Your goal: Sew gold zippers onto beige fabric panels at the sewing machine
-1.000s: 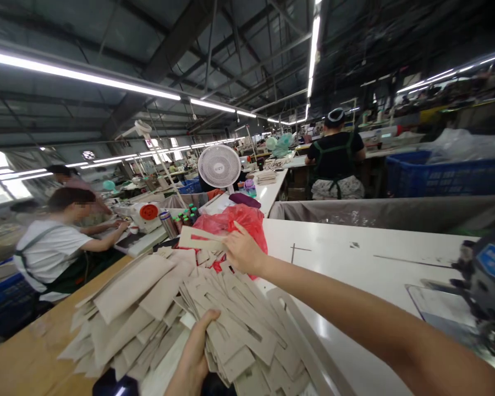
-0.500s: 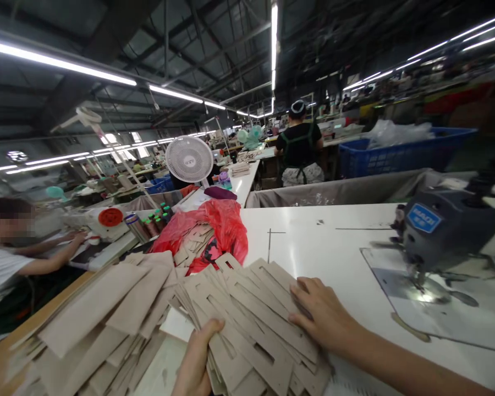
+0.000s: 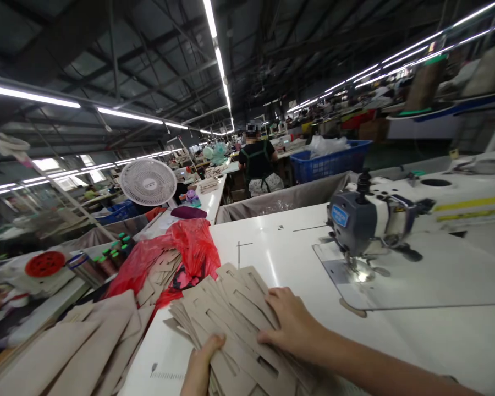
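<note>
A stack of slotted beige cut pieces is held over the white table, near the sewing machine; its near edge is gripped by the left hand, and the right hand is laid open on top. Handling of the stack appears to be the step in hand. Separation of a single piece is judged to be called for next, with the stack kept steadied.
</note>
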Demonstrator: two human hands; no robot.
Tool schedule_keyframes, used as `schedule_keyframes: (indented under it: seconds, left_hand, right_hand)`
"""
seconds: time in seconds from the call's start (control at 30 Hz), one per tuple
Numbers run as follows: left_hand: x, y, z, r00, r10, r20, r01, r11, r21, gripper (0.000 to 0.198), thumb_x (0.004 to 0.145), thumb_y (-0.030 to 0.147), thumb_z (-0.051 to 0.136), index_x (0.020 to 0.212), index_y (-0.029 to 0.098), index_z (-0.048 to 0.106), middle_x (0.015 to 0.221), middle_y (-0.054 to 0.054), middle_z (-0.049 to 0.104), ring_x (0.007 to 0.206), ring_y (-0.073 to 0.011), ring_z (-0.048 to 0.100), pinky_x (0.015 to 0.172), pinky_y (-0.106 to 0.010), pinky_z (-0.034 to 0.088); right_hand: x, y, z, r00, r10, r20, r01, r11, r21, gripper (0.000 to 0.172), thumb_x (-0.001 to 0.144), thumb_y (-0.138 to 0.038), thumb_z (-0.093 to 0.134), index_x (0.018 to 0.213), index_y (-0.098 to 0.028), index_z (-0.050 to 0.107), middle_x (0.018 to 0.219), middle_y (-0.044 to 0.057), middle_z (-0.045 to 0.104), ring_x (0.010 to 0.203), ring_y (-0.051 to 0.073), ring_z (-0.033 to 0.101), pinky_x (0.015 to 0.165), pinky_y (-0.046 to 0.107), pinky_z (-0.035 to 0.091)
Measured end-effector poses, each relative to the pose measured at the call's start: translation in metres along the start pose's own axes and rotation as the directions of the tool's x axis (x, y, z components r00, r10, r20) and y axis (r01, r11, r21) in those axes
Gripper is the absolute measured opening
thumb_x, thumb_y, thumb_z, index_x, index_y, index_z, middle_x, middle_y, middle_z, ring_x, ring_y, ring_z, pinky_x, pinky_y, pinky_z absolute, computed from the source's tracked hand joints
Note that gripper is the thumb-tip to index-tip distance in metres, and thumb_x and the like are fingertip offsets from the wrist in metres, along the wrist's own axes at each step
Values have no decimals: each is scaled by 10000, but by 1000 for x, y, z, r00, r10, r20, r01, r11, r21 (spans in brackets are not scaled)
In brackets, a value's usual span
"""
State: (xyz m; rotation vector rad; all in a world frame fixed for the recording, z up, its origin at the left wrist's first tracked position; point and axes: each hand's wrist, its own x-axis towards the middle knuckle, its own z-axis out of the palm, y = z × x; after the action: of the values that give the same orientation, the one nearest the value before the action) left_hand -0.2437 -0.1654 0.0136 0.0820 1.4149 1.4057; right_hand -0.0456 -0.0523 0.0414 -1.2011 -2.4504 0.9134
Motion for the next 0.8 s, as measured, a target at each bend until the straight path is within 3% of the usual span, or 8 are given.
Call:
schedule_keyframes:
  seconds: [0.13,0.33,0.5,0.6,0.7,0.8]
  left_hand:
    - [-5,2,24,997,71,26,-71,997,10,561,658,105,694,1196,106,537,870,-111,725,923,-322,656,846,-429,516]
    - [-21,1,53,994,47,97,-45,999,-20,552,680,151,683,1201,73,519,885,-168,715,875,-328,670,817,-463,514]
    - [-35,2,46,999,-26,38,30,995,-93,478,735,112,579,1205,58,508,856,-163,717,828,-325,680,801,-462,522]
    - [-42,4,36,998,-40,-43,36,995,-92,475,745,115,570,1209,43,495,832,-169,717,779,-331,686,780,-479,526]
    - [-46,5,25,999,-10,-40,8,998,-60,485,726,119,595,1197,48,503,845,-170,716,759,-330,688,767,-480,532]
    - [-50,5,16,999,8,-37,-9,1000,-12,489,707,132,619,1177,48,517,827,-169,717,713,-333,690,746,-490,537]
  right_hand:
    - [-5,-16,5,998,-48,47,47,998,37,441,770,-467,544,1020,-115,633,1145,151,545,1098,306,428,939,406,342]
    - [-2,-15,-6,995,-48,93,52,998,-38,472,693,-276,575,1122,-80,566,1145,148,558,1088,296,445,919,375,369]
    - [-7,-4,-1,998,-58,5,57,977,-205,403,739,-287,494,1090,-112,587,1122,151,571,1057,328,455,854,451,389]
    - [-10,-5,6,996,-89,-24,80,964,-255,489,779,-269,456,1233,-96,508,1136,170,564,1064,332,455,852,461,389]
    - [-12,-18,11,997,-79,-22,69,953,-296,579,807,-421,445,1232,-35,517,1145,231,554,1090,380,436,898,521,345]
    - [-10,-36,14,998,-63,-24,51,939,-341,795,734,-572,507,1226,53,500,1156,304,523,1081,414,438,897,542,344]
